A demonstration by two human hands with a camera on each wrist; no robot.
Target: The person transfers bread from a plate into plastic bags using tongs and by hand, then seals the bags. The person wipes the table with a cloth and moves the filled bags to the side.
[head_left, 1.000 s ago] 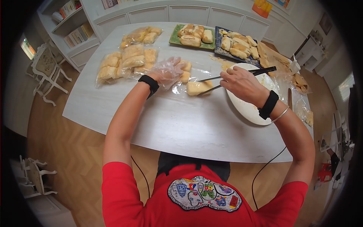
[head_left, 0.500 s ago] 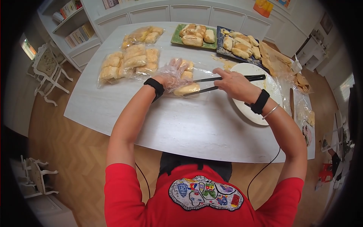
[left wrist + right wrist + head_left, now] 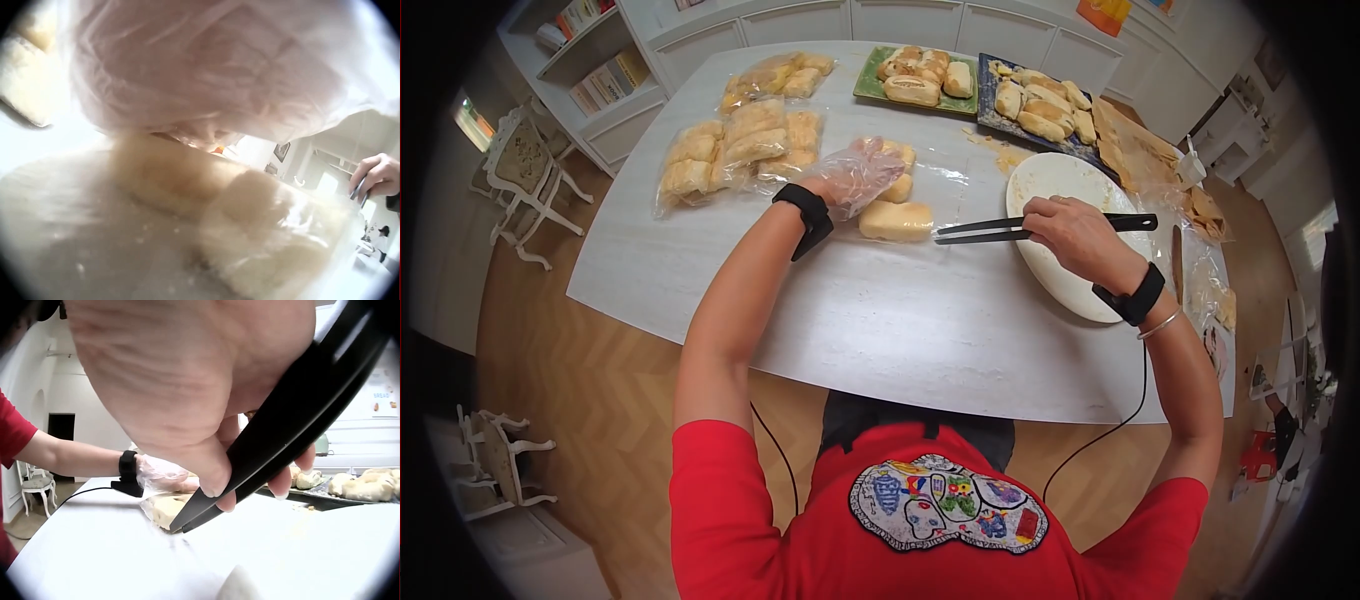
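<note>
A clear bag [image 3: 945, 178] holds several pale rolls, with one roll [image 3: 897, 221] lying crosswise nearest the body. My left hand [image 3: 858, 178], in a clear plastic glove, rests at the left side of these rolls; in the left wrist view the gloved hand [image 3: 212, 69] is above the bagged rolls [image 3: 262, 231]. Black tongs [image 3: 980, 234] are gripped by my right hand [image 3: 1075, 235], their tips close together, just right of the near roll and holding nothing. The right wrist view shows thumb and fingers around the tongs [image 3: 281, 425].
Several filled bags of bread [image 3: 755, 135] lie left of my left hand. Behind are a green plate [image 3: 868, 88] and a dark blue tray [image 3: 990, 118] with rolls. A white plate [image 3: 1055, 275] lies under my right hand, with brown paper [image 3: 1135, 150] and a knife beyond.
The tongs have let go of the near roll and moved right, their tips drawing together. That roll has moved left, beside the other rolls. My left hand first moved right, then slightly back.
</note>
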